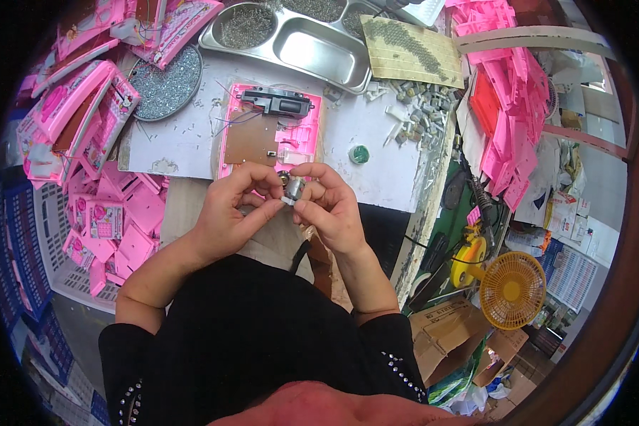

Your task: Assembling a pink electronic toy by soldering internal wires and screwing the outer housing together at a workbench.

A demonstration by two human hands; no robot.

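A big white work table (376,153) fills the middle, and its far edge is cut off at the top. Heaps of pink plastic toy shells (92,128) sit on the left, and more pink parts (508,135) pile up on the right. A shiny metal tray (312,50) with three wells holds tiny screws, too small to make out one by one. An open pink toy case (270,131) lies flat on the table, just past the hands. A yellow fan (511,290) stands low on the right, by a brown cardboard box (447,337) with a dark label too small to tell.

The left hand (227,213) and the right hand (330,206) are curled close together. Both pinch one small silver motor (292,190) between fingertips, held above the table's near edge. Fingers hide part of it.
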